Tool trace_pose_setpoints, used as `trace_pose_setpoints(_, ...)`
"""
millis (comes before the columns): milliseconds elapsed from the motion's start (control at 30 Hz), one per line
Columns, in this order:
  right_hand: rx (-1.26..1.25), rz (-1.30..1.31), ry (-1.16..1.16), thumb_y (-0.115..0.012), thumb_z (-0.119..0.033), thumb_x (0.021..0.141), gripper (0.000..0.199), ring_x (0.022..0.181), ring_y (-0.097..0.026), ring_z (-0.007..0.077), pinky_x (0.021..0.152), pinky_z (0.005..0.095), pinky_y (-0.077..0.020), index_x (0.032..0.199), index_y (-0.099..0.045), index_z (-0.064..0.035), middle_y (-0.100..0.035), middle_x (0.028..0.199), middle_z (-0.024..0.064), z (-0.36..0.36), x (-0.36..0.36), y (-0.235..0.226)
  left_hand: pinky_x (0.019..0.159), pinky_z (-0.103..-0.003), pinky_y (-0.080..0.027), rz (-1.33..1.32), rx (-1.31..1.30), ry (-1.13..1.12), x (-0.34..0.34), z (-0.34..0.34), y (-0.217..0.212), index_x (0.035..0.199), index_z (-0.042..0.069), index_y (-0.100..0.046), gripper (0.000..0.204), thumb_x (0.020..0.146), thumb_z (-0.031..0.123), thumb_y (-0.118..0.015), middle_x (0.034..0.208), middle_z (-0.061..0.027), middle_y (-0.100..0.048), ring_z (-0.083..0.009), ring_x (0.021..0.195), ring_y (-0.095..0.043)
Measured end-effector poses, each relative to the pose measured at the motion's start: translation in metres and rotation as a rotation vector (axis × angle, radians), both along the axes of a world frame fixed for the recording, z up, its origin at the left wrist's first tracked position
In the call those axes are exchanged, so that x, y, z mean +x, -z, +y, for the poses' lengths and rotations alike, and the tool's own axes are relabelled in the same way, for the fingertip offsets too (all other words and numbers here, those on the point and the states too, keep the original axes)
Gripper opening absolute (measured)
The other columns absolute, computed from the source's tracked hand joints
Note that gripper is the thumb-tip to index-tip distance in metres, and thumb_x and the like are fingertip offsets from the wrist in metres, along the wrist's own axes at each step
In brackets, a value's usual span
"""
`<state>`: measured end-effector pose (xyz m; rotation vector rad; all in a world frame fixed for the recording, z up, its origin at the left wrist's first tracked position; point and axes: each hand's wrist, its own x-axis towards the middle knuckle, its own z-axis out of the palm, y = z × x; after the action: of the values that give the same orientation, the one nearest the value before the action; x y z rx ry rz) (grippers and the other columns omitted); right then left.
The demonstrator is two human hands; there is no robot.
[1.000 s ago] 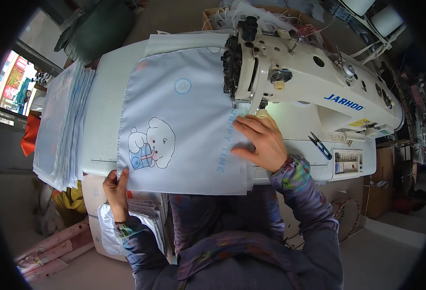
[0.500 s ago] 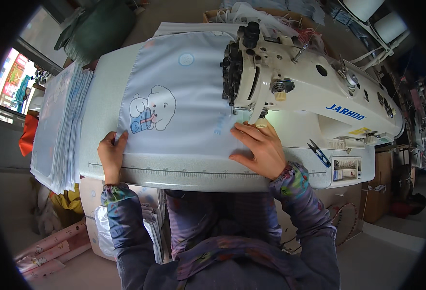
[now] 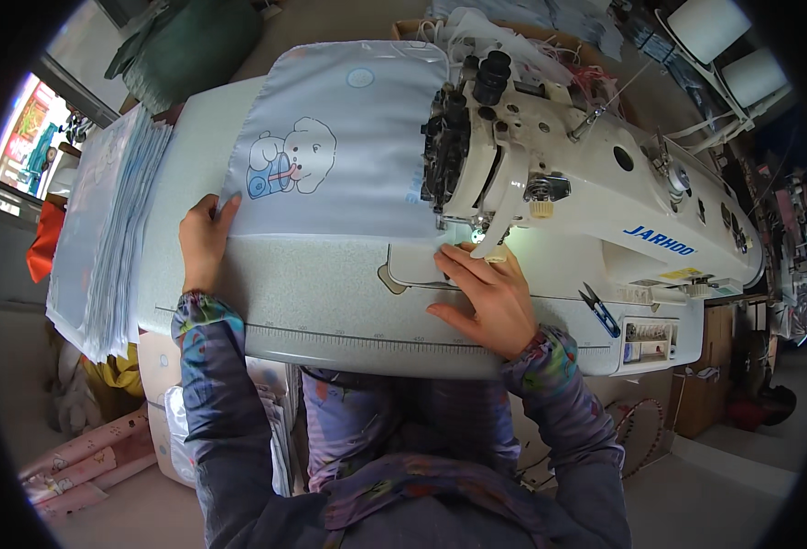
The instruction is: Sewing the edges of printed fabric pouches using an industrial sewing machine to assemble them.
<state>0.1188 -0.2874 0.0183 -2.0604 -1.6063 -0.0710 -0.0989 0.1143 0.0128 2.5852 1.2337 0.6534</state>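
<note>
Fabric panel [image 3: 357, 146], dog-printed, flat on surface [image 3: 321, 284], right edge running under sewing machine [image 3: 595, 201]. Left hand [image 3: 205, 240] at near-left corner, grip unclear; right hand [image 3: 487, 300] open, near the stitching point. Uneven guiding could skew the panel.

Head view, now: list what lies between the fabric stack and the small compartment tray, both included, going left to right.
Fabric stack → left hand → printed cloth → right hand → thread snips → compartment tray.
</note>
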Motion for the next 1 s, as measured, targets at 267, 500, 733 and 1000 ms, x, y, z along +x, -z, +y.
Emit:
trace_pose_setpoints(267,0.003,0.023,0.018,-0.086,-0.037,0.085,0.063,0.13,-0.064,0.0314,0.106,0.0433,-0.0508,0.136,-0.069,-0.0048,-0.067,0.142,0.0108,-0.001,0.001,0.003,0.102,-0.045,-0.055,-0.037,0.47,0.104,-0.004,-0.018,-0.004,0.133,0.014,-0.07,0.047,0.09,-0.005,-0.063,0.127,-0.0124,-0.07,-0.0344,0.117,-0.068)
trace_pose_setpoints(500,0.024,0.055,0.019,-0.085,-0.036,0.087,0.061,0.127,-0.065,0.032,0.105,0.043,-0.0509,0.136,-0.069,-0.0038,-0.067,0.142,0.0116,0.003,-0.002,0.001,0.107,-0.042,-0.054,0.054,0.518,0.57,0.004,-0.005,-0.013,0.12,0.009,-0.078,0.049,0.078,-0.011,-0.063,0.118,-0.0098,-0.072,-0.0309,0.112,-0.069)
trace_pose_setpoints(733,0.049,0.027,0.023,-0.084,-0.033,0.087,0.058,0.12,-0.064,0.0341,0.104,0.043,-0.0496,0.134,-0.069,-0.0028,-0.065,0.142,0.0121,-0.001,-0.001,0.0,0.091,-0.039,-0.06,0.081,0.442,0.547,-0.029,-0.028,-0.008,0.12,0.01,-0.079,0.047,0.08,-0.009,-0.065,0.109,-0.0097,-0.074,-0.0307,0.1,-0.072)
trace_pose_setpoints(1000,0.118,0.04,0.004,-0.082,-0.029,0.09,0.054,0.122,-0.062,0.0353,0.106,0.0442,-0.0487,0.134,-0.068,-0.0018,-0.065,0.14,0.0126,-0.001,-0.004,0.007,0.081,-0.041,-0.058,0.171,0.408,0.584,-0.068,-0.076,-0.032,0.12,0.011,-0.078,0.049,0.075,-0.005,-0.065,0.101,-0.0081,-0.071,-0.0306,0.088,-0.068)
